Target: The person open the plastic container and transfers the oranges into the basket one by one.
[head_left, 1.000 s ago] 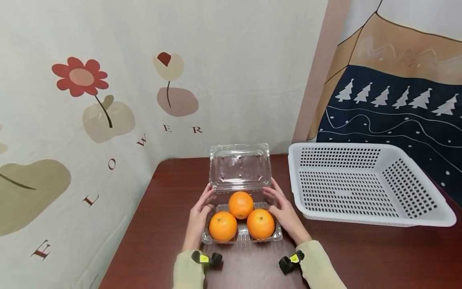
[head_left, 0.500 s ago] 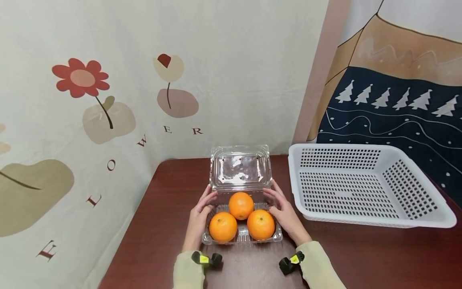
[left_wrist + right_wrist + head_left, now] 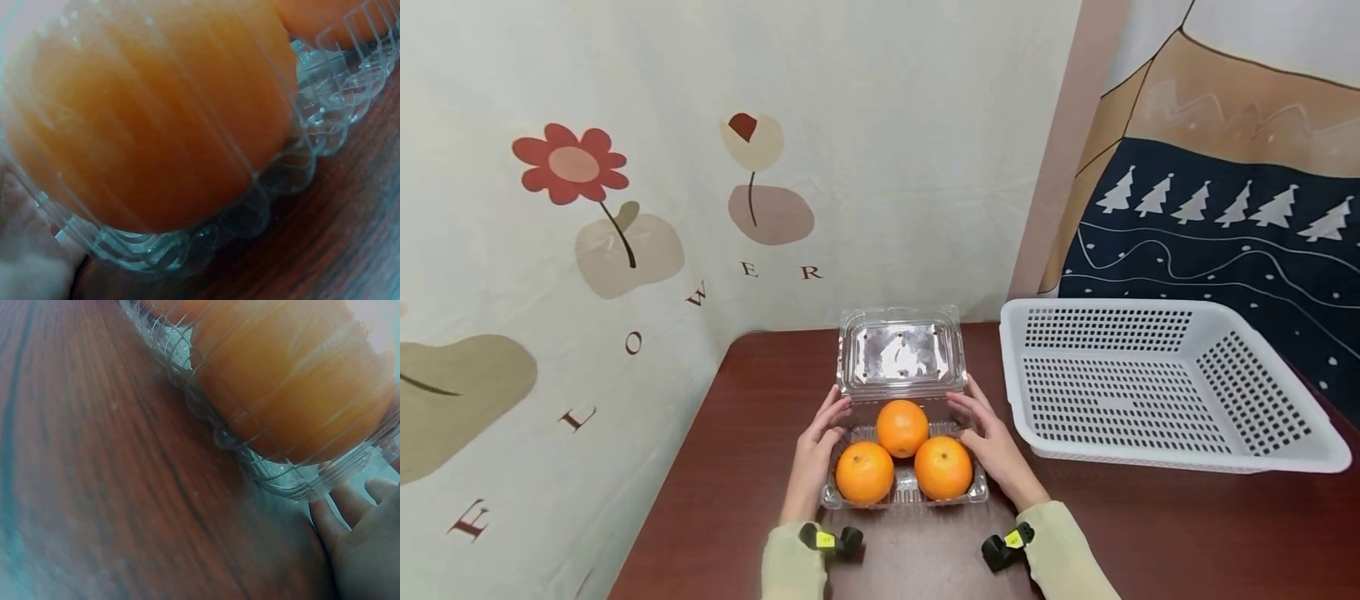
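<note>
A clear plastic clamshell box (image 3: 907, 493) sits on the table with its lid (image 3: 901, 346) raised and leaning back. Inside rest three oranges: one at the back (image 3: 902, 428), one front left (image 3: 864, 472) and one front right (image 3: 943, 467). My left hand (image 3: 814, 450) holds the box's left side, fingertips bent in at the hinge corner. On the right side, my right hand (image 3: 996, 442) holds it likewise, thumb near the rim. Through the ribbed wall, an orange (image 3: 162, 119) fills the left wrist view. In the right wrist view, fingers (image 3: 350, 503) meet the box's edge.
A large white perforated plastic basket (image 3: 1112, 454) stands to the right on the dark red wooden table (image 3: 730, 500). Behind the table hangs a light cloth (image 3: 887, 167) printed with flowers, with a dark tree-patterned one (image 3: 1210, 225) at right.
The raised lid has leaned back a little further. Both hands, the box and the oranges have kept their places; the head view has shifted very slightly.
</note>
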`<state>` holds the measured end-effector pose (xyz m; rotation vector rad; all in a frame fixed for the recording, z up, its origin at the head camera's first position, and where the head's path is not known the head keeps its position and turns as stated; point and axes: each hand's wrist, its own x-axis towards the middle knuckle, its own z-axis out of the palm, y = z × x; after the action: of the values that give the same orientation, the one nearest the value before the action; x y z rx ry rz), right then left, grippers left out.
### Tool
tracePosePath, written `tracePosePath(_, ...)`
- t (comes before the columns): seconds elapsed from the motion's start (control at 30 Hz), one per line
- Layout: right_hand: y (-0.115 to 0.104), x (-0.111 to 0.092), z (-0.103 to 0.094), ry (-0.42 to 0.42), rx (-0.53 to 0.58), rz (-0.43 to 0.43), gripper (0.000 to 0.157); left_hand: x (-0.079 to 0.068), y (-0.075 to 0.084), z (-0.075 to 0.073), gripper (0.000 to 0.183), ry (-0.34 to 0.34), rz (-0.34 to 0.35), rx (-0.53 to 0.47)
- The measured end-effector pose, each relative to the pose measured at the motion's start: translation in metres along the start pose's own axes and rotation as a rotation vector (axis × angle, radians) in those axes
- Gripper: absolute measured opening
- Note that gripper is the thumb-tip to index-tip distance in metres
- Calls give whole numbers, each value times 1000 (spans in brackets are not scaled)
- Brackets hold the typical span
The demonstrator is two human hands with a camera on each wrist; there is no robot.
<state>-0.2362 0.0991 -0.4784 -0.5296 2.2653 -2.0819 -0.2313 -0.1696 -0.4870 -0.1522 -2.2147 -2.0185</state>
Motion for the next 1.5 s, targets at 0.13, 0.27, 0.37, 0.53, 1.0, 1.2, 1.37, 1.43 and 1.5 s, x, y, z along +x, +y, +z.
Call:
tracePosePath(0.13, 0, 0, 0, 2, 6, -2, 53, 2, -8, -1, 43, 13, -4, 17)
tracePosePath(0.27, 1, 0, 0, 1, 12, 4, 53, 1, -4, -1, 43, -2, 6, -9)
tracePosePath(0.37, 1, -1, 0, 1, 10, 9, 53, -1, 5, 0, 43, -12, -1, -16)
tracePosePath(0.53, 1, -1, 0, 4, 8, 8, 53, -5, 16, 3, 42, -15, -18, -1)
tracePosePath(1.0, 1, 0, 0, -2, 7, 6, 53, -5, 15, 3, 42, -10, -25, 5)
tracePosePath(1.2, -1, 1, -1, 0, -34, 18, 52, -4, 17, 3, 42, -11, -19, 8)
tracePosePath(1.37, 0, 1, -1, -4, -12, 10, 52, -4, 17, 3, 42, -8, -20, 11)
tracePosePath(1.43, 0, 0, 0, -6, -4, 7, 52, -5, 17, 3, 42, -7, -23, 8)
tracePosePath(1.5, 1, 0, 0, -5, 2, 6, 52, -4, 16, 3, 42, -7, -28, 1)
